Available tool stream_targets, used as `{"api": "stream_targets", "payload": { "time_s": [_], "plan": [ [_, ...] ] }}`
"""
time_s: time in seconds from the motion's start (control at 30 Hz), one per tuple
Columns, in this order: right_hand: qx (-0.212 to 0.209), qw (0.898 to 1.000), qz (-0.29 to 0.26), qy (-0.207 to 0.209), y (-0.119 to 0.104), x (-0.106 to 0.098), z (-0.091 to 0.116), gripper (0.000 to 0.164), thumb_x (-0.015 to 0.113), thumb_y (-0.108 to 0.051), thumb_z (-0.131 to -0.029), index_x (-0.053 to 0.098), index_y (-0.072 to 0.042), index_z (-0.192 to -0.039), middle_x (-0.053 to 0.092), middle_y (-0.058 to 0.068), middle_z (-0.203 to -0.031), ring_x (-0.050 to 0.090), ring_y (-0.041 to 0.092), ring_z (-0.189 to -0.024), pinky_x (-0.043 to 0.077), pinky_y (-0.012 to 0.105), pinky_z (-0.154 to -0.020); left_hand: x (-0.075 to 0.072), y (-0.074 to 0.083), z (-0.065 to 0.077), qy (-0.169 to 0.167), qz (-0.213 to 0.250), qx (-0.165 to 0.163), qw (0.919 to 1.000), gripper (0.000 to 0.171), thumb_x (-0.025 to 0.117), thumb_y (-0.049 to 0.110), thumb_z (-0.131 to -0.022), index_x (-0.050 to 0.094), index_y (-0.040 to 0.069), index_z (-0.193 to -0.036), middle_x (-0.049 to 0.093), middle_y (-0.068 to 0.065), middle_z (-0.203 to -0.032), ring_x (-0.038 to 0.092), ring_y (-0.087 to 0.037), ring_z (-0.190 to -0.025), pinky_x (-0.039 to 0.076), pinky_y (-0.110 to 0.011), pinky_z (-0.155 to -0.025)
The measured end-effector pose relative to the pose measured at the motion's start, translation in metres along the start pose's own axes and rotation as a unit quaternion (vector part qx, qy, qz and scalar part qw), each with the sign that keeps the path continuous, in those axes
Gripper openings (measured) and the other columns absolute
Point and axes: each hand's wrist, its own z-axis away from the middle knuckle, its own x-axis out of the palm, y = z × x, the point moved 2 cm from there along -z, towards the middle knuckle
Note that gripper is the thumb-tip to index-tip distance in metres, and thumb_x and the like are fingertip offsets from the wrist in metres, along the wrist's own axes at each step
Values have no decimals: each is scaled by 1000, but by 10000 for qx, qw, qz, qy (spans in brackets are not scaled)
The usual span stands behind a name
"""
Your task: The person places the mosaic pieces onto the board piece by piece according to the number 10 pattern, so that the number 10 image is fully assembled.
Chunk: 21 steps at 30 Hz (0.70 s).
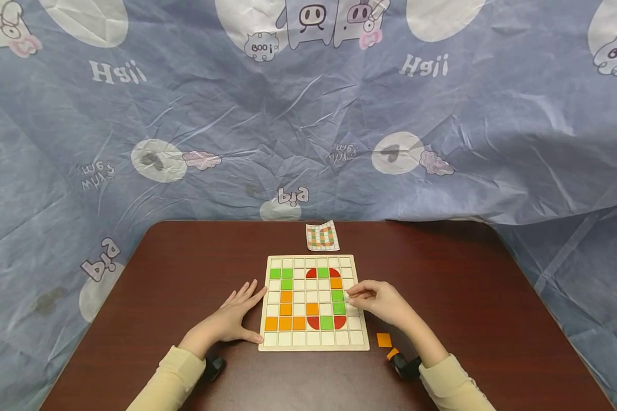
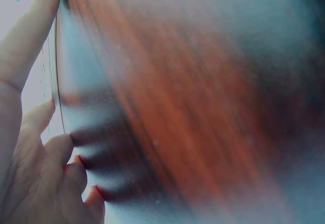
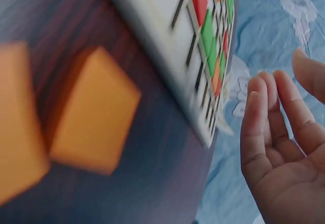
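A pale square grid board (image 1: 313, 339) lies on the table, with green, orange and red tiles in some of its cells. My left hand (image 1: 228, 319) rests beside it on the table, fingers spread, with the thumb and a fingertip at the board's left edge. Over the board's right-hand column hovers my right hand (image 1: 383, 299), fingers bent slightly. In the right wrist view its thumb stands apart from the fingers (image 3: 292, 107), with nothing seen between them. A loose orange square tile (image 1: 384, 340) lies off the board's lower right corner. Another orange tile (image 1: 392, 353) is partly hidden by the right wrist camera.
Behind the board lies a small paper card (image 1: 322, 237) printted with a coloured grid pattern. The dark red-brown table (image 1: 185, 274) has rounded far corners. A blue-grey patterned cloth (image 1: 267, 137) hangs behind it. Black cameras (image 1: 403, 365) sit at both wrists.
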Motion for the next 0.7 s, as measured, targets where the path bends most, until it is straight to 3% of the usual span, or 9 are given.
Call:
{"api": "stream_targets", "payload": {
  "time_s": [0.33,0.7],
  "plan": [
    [187,9992,-287,-205,35,-18,38,32,74,-18,-87,69,2,-112,72,14,-107,69,16,-87,57,20,-72,1,0,-1,-13,3,-29,10000,114,85,48,-69,22,15,-158,8,-19,-165,4,-41,-153,9,-61,-121],
    [286,9986,174,-408,46,-19,57,30,82,-20,-79,73,-5,-103,70,5,-96,65,13,-84,55,19,-70,1,0,-2,-11,24,-37,10000,114,85,48,-69,22,15,-159,7,-19,-165,4,-41,-153,8,-61,-121]
  ]
}}
